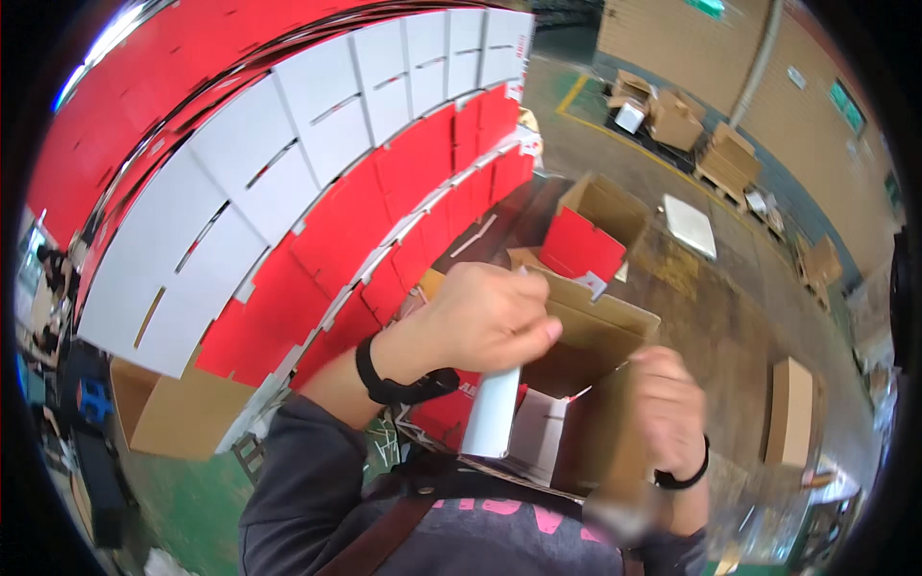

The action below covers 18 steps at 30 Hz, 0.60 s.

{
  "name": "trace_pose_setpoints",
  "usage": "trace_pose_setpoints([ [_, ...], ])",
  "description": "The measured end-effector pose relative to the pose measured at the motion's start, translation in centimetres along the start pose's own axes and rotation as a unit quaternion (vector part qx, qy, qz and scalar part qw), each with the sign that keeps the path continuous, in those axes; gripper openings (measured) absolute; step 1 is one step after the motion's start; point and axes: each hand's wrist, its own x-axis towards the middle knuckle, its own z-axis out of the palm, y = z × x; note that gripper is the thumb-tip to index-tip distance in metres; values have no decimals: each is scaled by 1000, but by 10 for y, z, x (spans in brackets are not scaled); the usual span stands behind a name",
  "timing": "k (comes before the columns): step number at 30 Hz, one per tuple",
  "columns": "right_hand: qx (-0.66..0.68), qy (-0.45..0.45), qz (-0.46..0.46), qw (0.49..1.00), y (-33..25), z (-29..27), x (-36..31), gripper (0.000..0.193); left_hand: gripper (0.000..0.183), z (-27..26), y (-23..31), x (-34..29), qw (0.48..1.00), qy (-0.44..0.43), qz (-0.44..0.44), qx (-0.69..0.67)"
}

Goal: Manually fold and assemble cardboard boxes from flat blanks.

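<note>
The open box (pixel 600 324) is in front of the person's torso, between the two hands. The left hand (pixel 490 317) has its fingers clenched on the left side's upper edge, above a white flap (pixel 495 413); the right hand (pixel 669 408) bends over the right wall, too blurred to tell whether its fingers grip. Even, opposed pressure near the corners should hold the walls square without creasing them. The cardboard is matte brown inside, with smooth white and red faces. Beyond it sits a red box (pixel 584 245), open-topped; leftward rises a stack of flat-faced white and red boxes (pixel 331 187).
</note>
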Motion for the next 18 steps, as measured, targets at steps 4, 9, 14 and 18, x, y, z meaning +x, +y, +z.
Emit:
trace_pose_setpoints([
  [4,-39,-190,27,981,4,42,3,34,31,16,30,9,989,-109,64,81],
  [9,-145,214,231,938,-10,65,-52,35,25,30,45,-39,973,182,-127,-62],
  [14,39,373,380,845,-13,100,-94,18,20,38,45,-69,930,23,-278,-238],
  [18,62,391,424,815,-4,83,-130,12,20,59,44,-70,936,141,-205,-248],
])
